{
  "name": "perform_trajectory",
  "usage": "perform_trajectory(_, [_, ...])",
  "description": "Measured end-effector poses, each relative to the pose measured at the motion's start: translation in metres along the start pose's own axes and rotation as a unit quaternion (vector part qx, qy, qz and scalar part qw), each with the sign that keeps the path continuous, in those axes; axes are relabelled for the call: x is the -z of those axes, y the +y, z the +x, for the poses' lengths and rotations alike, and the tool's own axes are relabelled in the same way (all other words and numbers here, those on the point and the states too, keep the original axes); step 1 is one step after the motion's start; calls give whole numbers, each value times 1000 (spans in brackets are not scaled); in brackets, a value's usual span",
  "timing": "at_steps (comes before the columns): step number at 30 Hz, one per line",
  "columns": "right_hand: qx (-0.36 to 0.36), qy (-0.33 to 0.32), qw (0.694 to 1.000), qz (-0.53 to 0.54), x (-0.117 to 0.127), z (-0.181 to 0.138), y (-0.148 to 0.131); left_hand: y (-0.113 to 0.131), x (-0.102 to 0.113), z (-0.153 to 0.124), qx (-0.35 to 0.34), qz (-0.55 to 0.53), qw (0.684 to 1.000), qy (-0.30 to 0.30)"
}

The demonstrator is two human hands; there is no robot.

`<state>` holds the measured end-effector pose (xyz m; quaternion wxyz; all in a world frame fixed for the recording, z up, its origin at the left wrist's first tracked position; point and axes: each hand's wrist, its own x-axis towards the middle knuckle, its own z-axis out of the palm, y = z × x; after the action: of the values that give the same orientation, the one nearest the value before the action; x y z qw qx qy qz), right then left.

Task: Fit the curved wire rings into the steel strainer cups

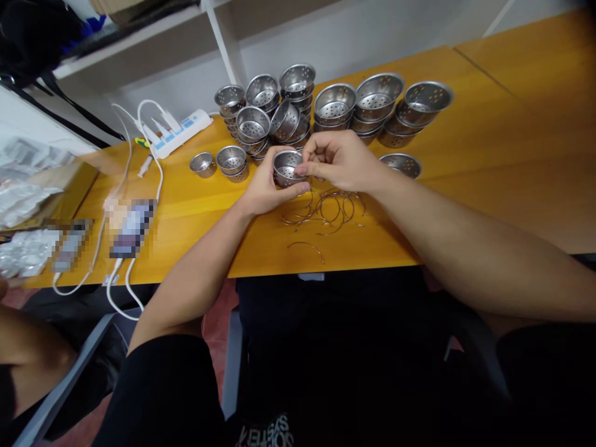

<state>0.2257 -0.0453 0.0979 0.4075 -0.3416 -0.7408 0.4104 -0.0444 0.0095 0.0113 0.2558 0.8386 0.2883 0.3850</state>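
My left hand (270, 186) is wrapped round a small perforated metal cup (285, 162), with the thumb along its near side. At the cup's right rim, the thumb and forefinger of my right hand (338, 162) are pinched together; what they hold, if anything, is too small to make out. Below both hands, several thin curved metal wires (333, 208) lie loosely on the table. One more curved wire (306, 245) rests apart from them, closer to the table's front edge.
Stacks of perforated metal cups (335, 102) stand behind my hands on the wooden table (503, 180). Smaller cups (203, 162) sit to the left. Further left are a power strip (181, 133), white cables and a phone (133, 230). A person's arm (32, 338) shows at far left.
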Motion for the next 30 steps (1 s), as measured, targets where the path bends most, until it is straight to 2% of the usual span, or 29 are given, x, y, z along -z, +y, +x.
perform_trajectory(6, [73, -6, 995, 64, -1, 7, 16, -2, -1, -1, -13, 7, 1000, 5])
perform_trajectory(13, [83, -8, 995, 58, -2, 6, 20, -3, -1, 0, -31, 11, 999, 3])
perform_trajectory(18, [105, 65, 992, -7, 4, -1, 17, -6, 1, 0, -17, -2, 1000, 14])
perform_trajectory(20, [112, 76, 989, -53, 10, -5, 14, -8, 4, 1, -14, 1, 1000, 19])
perform_trajectory(25, [126, 29, 981, -145, 18, -8, 9, -11, 9, 2, -27, 14, 999, 40])
perform_trajectory(30, [143, -14, 971, -193, 14, -6, 19, -12, 9, 1, -41, 27, 998, 39])
